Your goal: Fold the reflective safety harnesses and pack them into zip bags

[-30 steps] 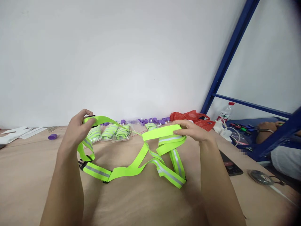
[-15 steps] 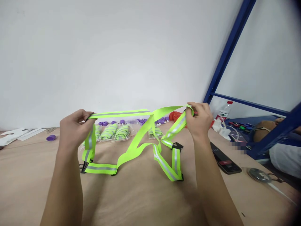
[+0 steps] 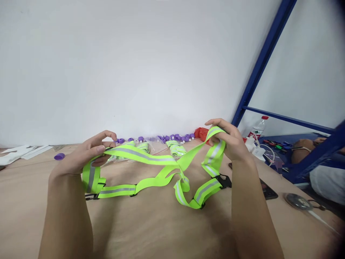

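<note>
Lime-yellow, grey-striped webbing harness (image 3: 145,156) held slack over tan desk (image 3: 151,230), in loosely curled grip of left hand (image 3: 87,154) and right hand (image 3: 230,142) (left contact partly hidden). Likely light, limp; best pinched beside black plastic buckle (image 3: 225,181).

Looks like wkshop: bagged hi-vis straps (image 3: 175,148), purple pcs (image 3: 178,137) on tbl (image 3: 161,230).

Lime harness (image 3: 145,156) is held up over the table (image 3: 151,230) by left hand (image 3: 87,153) and right hand (image 3: 230,140), one strap strung between them. Black buckle (image 3: 224,181) is hung below right hand. Bagged bundles (image 3: 176,148) and purple pieces (image 3: 177,137) are laid out behind, near the wall (image 3: 151,64).
</note>
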Tool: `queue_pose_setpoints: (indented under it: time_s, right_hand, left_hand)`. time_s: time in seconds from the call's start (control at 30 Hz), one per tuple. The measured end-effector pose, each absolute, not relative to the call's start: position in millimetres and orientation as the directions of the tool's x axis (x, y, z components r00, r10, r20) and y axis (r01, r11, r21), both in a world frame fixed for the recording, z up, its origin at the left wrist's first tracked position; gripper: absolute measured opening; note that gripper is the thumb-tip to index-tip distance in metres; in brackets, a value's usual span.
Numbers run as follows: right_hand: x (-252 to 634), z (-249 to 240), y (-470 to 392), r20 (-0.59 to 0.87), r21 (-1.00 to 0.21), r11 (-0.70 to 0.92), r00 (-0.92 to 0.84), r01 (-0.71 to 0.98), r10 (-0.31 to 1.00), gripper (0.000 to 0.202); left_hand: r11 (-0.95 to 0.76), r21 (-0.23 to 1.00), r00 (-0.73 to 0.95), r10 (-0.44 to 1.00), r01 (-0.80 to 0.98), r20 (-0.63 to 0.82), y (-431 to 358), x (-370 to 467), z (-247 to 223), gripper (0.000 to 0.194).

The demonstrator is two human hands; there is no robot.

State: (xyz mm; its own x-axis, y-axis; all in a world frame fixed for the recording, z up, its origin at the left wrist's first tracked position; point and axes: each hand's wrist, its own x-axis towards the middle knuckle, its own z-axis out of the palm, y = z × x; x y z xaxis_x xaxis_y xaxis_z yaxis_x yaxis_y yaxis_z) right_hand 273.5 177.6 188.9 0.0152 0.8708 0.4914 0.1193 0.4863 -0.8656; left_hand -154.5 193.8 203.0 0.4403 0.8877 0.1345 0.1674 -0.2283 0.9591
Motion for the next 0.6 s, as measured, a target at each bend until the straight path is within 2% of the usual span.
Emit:
queue_pose_setpoints:
  time_s: [0.1, 0.17, 0.2, 0.27, 0.33, 0.4, 0.5, 0.6]
  right_hand:
    - [278.2, 197.2, 167.3, 0.336, -0.887, 0.412, -0.319, 0.21, 0.886, 0.034]
    - [282.9, 198.2, 167.7, 0.242, -0.854, 0.442, -0.542, 0.276, 0.805, 0.041]
    - [285.5, 196.3, 169.8, 0.216, -0.847, 0.464, -0.629, 0.26, 0.747, 0.048]
    - [290.2, 187.1, 176.3, 0.234, -0.879, 0.46, -0.731, 0.122, 0.641, 0.067]
    - [293.5, 173.2, 183.2, 0.314, -0.919, 0.389, -0.727, -0.07, 0.611, 0.082]
    - [294.9, 160.3, 188.4, 0.382, -0.92, 0.341, -0.636, -0.193, 0.671, 0.086]
    - [292.9, 154.0, 191.1, 0.398, -0.917, 0.354, -0.482, -0.185, 0.78, 0.084]
    - [284.4, 164.6, 187.6, 0.472, -0.882, 0.436, -0.345, -0.181, 0.811, 0.077]
  left_hand:
    - [-0.18, 0.977, 0.399, 0.909, 0.119, 0.119, 195.1, -157.1, 200.7, 0.039]
    - [-0.148, 0.986, 0.388, 0.915, 0.077, 0.107, 197.1, -159.7, 198.6, 0.04]
    - [-0.144, 0.988, 0.383, 0.917, 0.06, 0.11, 198.2, -161.3, 197.4, 0.039]
    - [-0.152, 0.988, 0.364, 0.922, 0.027, 0.132, 199.7, -164.6, 194.9, 0.036]
    - [-0.189, 0.98, 0.306, 0.931, -0.061, 0.198, 199.6, -165.8, 193.1, 0.033]
    - [-0.255, 0.943, 0.187, 0.937, -0.211, 0.296, 197.9, -163.7, 192.9, 0.029]
    - [-0.342, 0.838, 0.012, 0.924, -0.424, 0.383, 195.3, -156.0, 196.2, 0.025]
    - [-0.371, 0.742, -0.026, 0.902, -0.559, 0.431, 195.7, -147.3, 201.8, 0.028]
